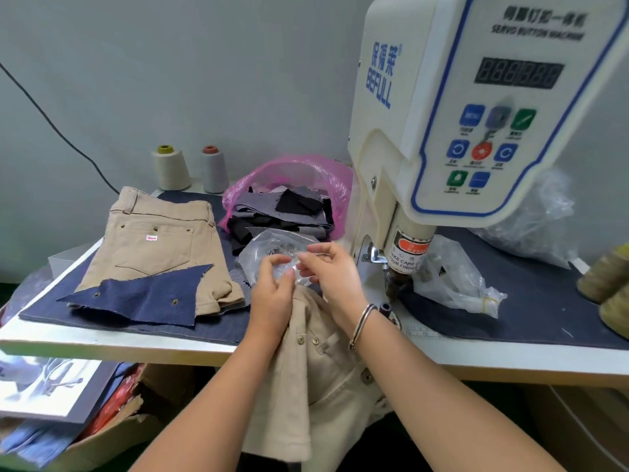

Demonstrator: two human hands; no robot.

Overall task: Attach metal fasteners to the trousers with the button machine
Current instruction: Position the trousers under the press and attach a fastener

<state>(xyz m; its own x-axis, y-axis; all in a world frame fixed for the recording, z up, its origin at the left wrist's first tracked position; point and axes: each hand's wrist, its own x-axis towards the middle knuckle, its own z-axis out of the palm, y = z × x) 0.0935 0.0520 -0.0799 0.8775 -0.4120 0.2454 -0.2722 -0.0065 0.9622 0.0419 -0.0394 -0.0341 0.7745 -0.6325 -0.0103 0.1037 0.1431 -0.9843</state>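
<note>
We see the beige trousers (326, 369) draped over the front edge of the table (143, 349) at 6 o'clock, hanging down between our forearms; the cloth is a ribbed khaki twill, with small brass-coloured metal fasteners (308, 340) already set near the upper edge and another lower down. Our left hand (272, 294) rests on the trousers with its fingers curled, pinching a clear plastic bag (272, 253) just above them; our right hand (326, 270), a bangle at its wrist, pinches the same bag's edge with thumb and forefinger. The cream button machine (476, 114) stands at 2 o'clock, its punch head just right of our right hand. A second folded pair of beige trousers (153, 240) lies at 9 o'clock, partly under a navy denim scrap (146, 298).
</note>
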